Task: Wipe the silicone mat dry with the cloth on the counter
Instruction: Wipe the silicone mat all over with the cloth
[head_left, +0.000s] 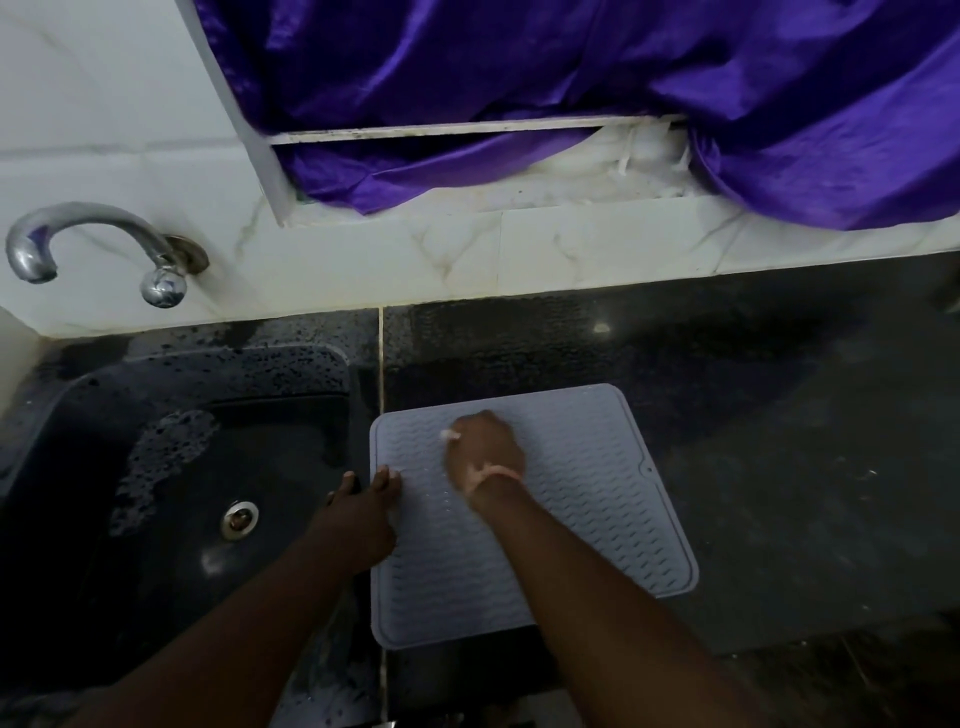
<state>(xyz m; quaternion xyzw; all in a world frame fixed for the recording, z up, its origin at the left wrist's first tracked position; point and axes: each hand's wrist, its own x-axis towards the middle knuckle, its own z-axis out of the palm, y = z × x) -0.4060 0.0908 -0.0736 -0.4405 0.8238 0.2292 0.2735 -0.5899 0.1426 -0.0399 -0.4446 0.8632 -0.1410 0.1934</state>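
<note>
A grey ribbed silicone mat (597, 509) lies flat on the dark counter (779, 415), just right of the sink. My right hand (485, 449) is curled into a fist on the mat's upper middle. A small pale scrap of the cloth (450, 435) shows at its fingertips, and the hand hides the rest. My left hand (358, 519) rests at the mat's left edge, with its straight fingertips pressing on the rim. A pale band circles my right wrist.
A dark sink (285, 467) with foam patches and a metal drain (240, 519) lies to the left. A chrome tap (93, 244) juts from the white marble wall. Purple fabric (571, 67) hangs over the ledge behind the counter.
</note>
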